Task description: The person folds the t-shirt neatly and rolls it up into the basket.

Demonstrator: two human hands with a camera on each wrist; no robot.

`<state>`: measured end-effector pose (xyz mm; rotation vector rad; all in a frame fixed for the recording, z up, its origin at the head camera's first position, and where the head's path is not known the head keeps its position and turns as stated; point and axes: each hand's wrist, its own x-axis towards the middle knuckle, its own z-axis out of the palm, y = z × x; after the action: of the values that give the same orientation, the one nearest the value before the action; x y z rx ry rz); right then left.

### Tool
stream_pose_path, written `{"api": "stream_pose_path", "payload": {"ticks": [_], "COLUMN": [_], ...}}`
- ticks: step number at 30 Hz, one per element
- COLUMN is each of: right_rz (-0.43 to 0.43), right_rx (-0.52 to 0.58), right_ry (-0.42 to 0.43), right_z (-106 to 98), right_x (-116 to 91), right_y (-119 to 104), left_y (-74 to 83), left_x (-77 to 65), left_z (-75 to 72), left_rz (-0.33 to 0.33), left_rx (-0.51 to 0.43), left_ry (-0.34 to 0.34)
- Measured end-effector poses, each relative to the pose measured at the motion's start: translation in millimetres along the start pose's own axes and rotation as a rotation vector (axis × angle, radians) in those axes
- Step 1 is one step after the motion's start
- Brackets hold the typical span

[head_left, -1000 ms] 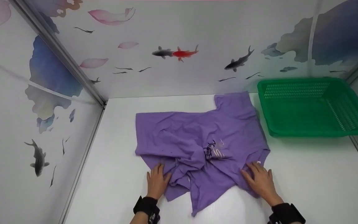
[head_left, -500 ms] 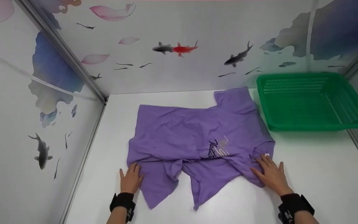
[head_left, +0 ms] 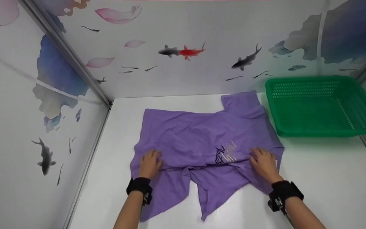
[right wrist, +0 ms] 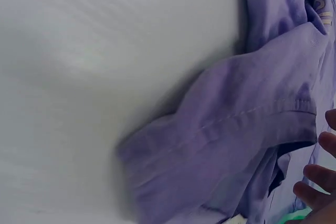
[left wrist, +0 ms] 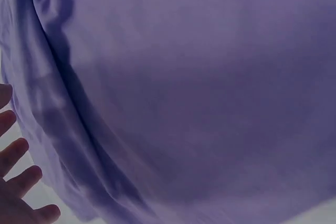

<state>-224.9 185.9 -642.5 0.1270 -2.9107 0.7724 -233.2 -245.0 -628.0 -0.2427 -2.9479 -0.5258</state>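
A purple T-shirt (head_left: 183, 133) lies spread sideways, with black and pale lettering (head_left: 224, 154) near its middle. A fold crosses it below the lettering, and two corners of cloth point to the near side. Over the shirt's left part is my left hand (head_left: 150, 163), fingers loosely spread; the left wrist view shows these fingers (left wrist: 26, 179) apart beside the creased cloth. My right hand (head_left: 264, 162) is over the right end, near the collar, with fingers slightly bent and nothing gripped. In the right wrist view, a sleeve (right wrist: 215, 140) with a stitched hem lies beside the right fingers (right wrist: 318, 176).
A green plastic basket (head_left: 319, 132) stands at the back right, close beside the shirt. White tabletop (head_left: 106, 178) surrounds the cloth. Panels printed with fish and petals rise at the back (head_left: 183, 79) and left (head_left: 14, 105).
My left hand first moved left, spreading the bunched near side flatter, then came forward onto the cloth. The right hand shifted from the collar edge slightly left and forward.
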Motion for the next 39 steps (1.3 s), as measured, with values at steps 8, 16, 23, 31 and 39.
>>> {"api": "stream_pose_path", "payload": {"ticks": [8, 16, 23, 31, 39], "right_rz": [0.065, 0.085, 0.07, 0.03, -0.019], "right_rx": [-0.029, -0.002, 0.011, -0.011, -0.073], "right_ry": [-0.151, -0.331, -0.369, -0.383, -0.09], "right_z": [4.8, 6.6, 11.5, 20.5, 23.6], "right_x": [41.2, 68.8, 97.4, 121.2, 141.0], "right_y": [2.0, 17.6, 21.9, 15.2, 14.4], "left_y": [29.3, 32.2, 22.2, 10.4, 11.0], "left_x": [51.9, 72.3, 86.0, 101.2, 119.0], "left_z": [19.6, 31.1, 30.7, 22.1, 26.0], "left_rz": [-0.134, -0.216, -0.292, -0.381, -0.322], "left_rx": [-0.03, -0.04, -0.048, -0.026, 0.019], "left_ry": [-0.212, -0.325, -0.321, -0.338, -0.151]}}
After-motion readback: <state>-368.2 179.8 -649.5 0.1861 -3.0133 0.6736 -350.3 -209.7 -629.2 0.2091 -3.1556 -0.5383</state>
